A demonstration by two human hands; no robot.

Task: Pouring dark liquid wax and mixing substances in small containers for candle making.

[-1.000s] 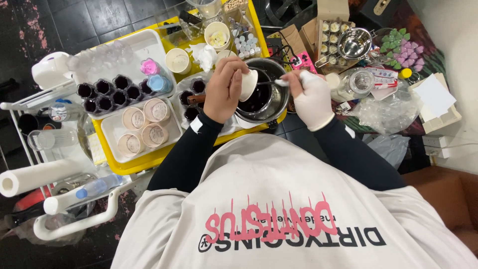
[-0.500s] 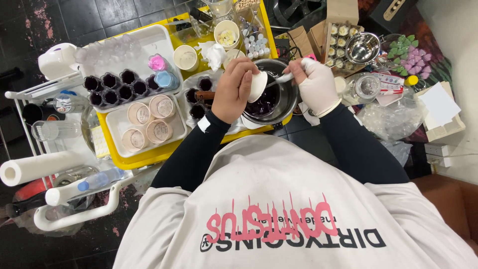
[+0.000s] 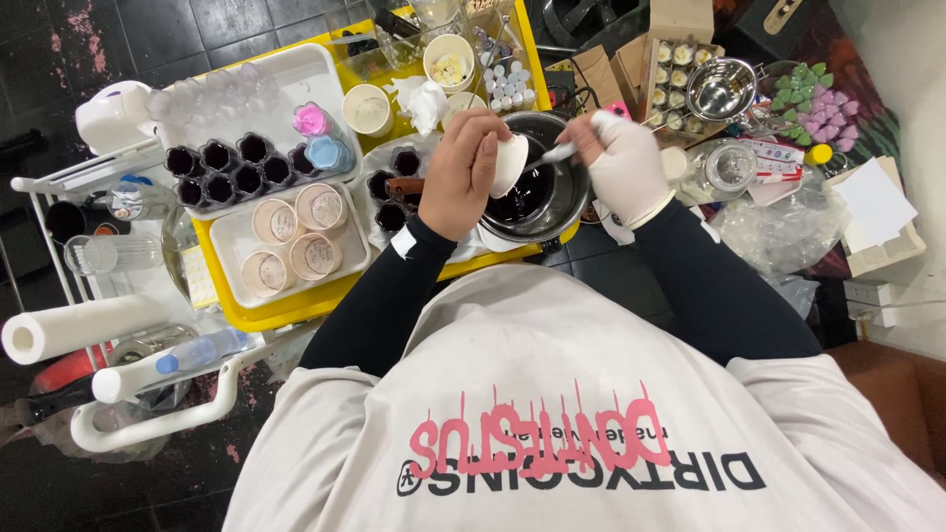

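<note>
Holding a white cup (image 3: 509,164) — hands (image 3: 463,172) over the steel bowl (image 3: 567,202).

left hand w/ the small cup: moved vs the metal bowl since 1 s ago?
No. The left hand holds the small white cup over the metal bowl's left rim, as before.

The floor (image 3: 148,25) has dark tiles at eleven o'clock. A white wall (image 3: 912,59) stands at two o'clock.

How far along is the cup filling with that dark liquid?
Done: dark moulds on the white tray look filled. In hand: left hand tilts a small white cup over the metal bowl of dark liquid; gloved right hand works a white spoon. Left: four pale cups look unfilled.
</note>
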